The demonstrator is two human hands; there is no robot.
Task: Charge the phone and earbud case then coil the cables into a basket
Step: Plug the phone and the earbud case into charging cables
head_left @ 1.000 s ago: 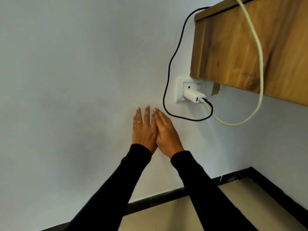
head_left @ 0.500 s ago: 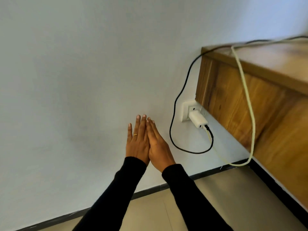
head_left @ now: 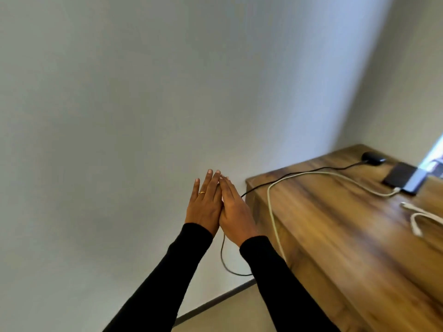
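Nearest me, both black sleeves (head_left: 167,271) reach forward, and my left hand (head_left: 205,204) and right hand (head_left: 236,212) are held out flat, fingers straight, their inner edges pressed side by side, gripping nothing. I read that as a pause pose, hands kept away from the cables.

Just beyond the hands, the black cable (head_left: 224,262) loops down beside the wall and climbs over the near left corner of the wooden table (head_left: 335,236). The pale cable (head_left: 272,212) drapes over the table's left edge beside it.

Farther along the tabletop, a loose white cable (head_left: 417,219) lies near the right edge. At the far end, the pale cable reaches the phone (head_left: 400,178), and the black cable reaches the dark earbud case (head_left: 372,158) near the far corner. Both look plugged in, so charging seems set up.

No basket in view, so coiling is yet to come.
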